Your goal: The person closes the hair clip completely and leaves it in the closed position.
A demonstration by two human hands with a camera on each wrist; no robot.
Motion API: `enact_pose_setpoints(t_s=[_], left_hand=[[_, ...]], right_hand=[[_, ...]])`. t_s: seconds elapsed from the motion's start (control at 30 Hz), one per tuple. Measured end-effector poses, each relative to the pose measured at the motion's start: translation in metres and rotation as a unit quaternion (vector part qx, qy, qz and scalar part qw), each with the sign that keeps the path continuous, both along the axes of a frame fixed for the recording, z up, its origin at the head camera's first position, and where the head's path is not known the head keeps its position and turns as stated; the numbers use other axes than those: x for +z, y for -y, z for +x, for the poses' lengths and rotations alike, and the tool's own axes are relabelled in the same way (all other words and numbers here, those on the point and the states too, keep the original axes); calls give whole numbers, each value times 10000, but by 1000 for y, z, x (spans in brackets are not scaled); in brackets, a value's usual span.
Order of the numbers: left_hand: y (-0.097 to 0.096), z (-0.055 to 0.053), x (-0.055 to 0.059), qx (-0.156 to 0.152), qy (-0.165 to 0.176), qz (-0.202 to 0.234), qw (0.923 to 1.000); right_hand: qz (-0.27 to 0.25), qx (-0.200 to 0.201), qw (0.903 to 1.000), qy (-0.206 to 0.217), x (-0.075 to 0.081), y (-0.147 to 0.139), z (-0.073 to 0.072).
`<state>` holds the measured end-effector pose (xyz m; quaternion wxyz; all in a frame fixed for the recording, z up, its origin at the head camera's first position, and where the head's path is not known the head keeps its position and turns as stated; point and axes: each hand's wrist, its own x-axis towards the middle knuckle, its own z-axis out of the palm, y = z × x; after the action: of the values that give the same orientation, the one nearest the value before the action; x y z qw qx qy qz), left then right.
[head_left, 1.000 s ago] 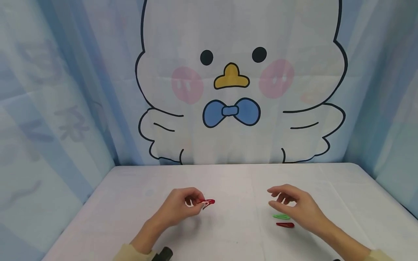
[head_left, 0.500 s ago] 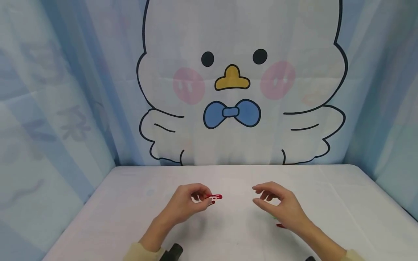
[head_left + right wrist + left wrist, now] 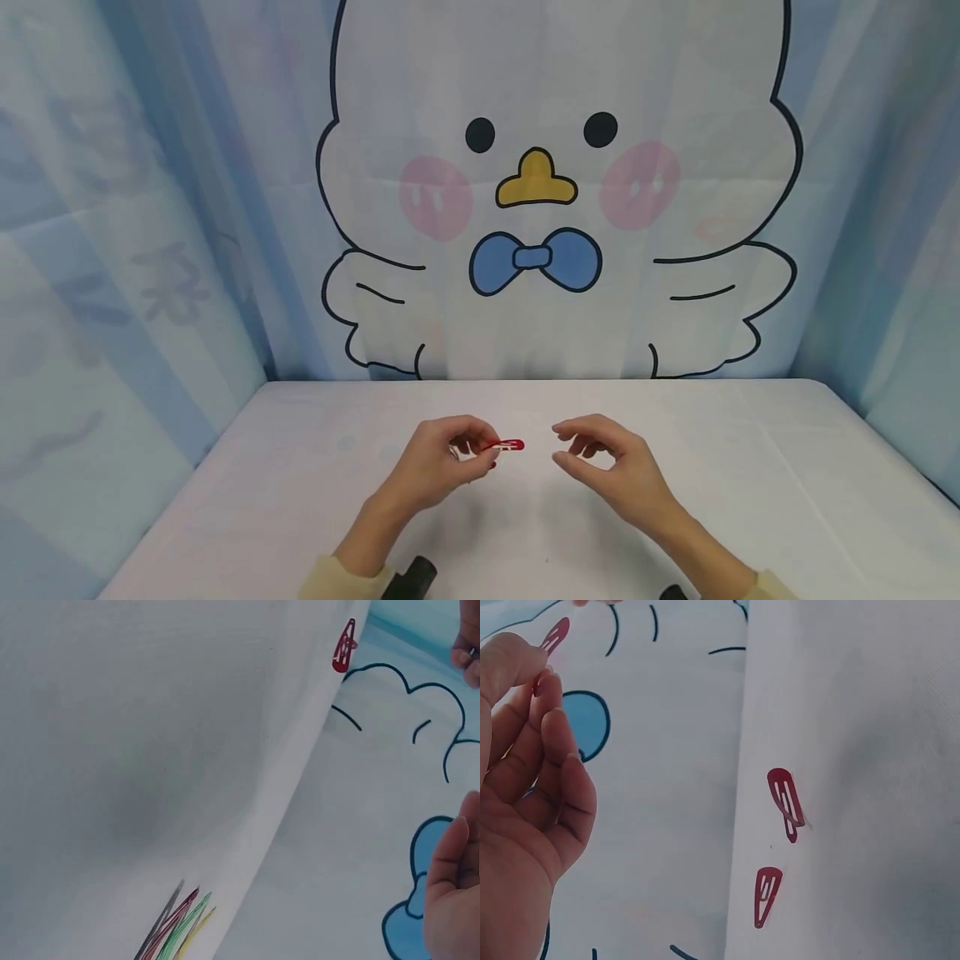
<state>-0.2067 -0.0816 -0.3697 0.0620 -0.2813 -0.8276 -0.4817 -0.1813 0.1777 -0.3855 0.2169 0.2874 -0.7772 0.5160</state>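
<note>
Thumb and fingertips of my left hand [image 3: 442, 462] pinch a red snap hair clip [image 3: 512, 445], its rounded end pointing right, above the table. The left wrist view shows the pinched clip [image 3: 556, 634] at top left. Facing it from the right is my right hand [image 3: 618, 471], thumb and fingers apart with nothing between them. Below the left hand, two more red clips lie on the white cloth: one [image 3: 785, 799] has its arms crossed out of line, and beneath it is another [image 3: 768, 896]. Both are hidden in the head view.
At the bottom of the right wrist view, several slim clips lie side by side, including a dark red one [image 3: 176, 919], a green one [image 3: 187, 922] and a yellow one [image 3: 196, 930]. A printed curtain [image 3: 540, 325] stands behind the white table [image 3: 787, 467].
My right hand has moved left, away from above the green and red clips. The left hand has come right and slightly up with its clip, narrowing the gap between the hands.
</note>
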Motion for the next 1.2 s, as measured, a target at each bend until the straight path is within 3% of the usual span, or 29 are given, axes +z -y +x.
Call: enact_pose_setpoints(t_s=[0.3, 0.6, 0.77, 1.2], left_hand=[[-7, -1, 2, -112, -43, 276, 9995], [-12, 1, 1, -179, -169, 452, 9987], [-13, 2, -1, -243, -257, 512, 9981], [-11, 0, -4, -802, -1223, 545, 9877]], right_hand=[[-182, 115, 9998, -46, 3, 14, 0], [-373, -38, 9981, 485, 2, 24, 1], [-422, -39, 9978, 519, 1, 25, 1], [-628, 137, 9942, 861, -4, 29, 4]])
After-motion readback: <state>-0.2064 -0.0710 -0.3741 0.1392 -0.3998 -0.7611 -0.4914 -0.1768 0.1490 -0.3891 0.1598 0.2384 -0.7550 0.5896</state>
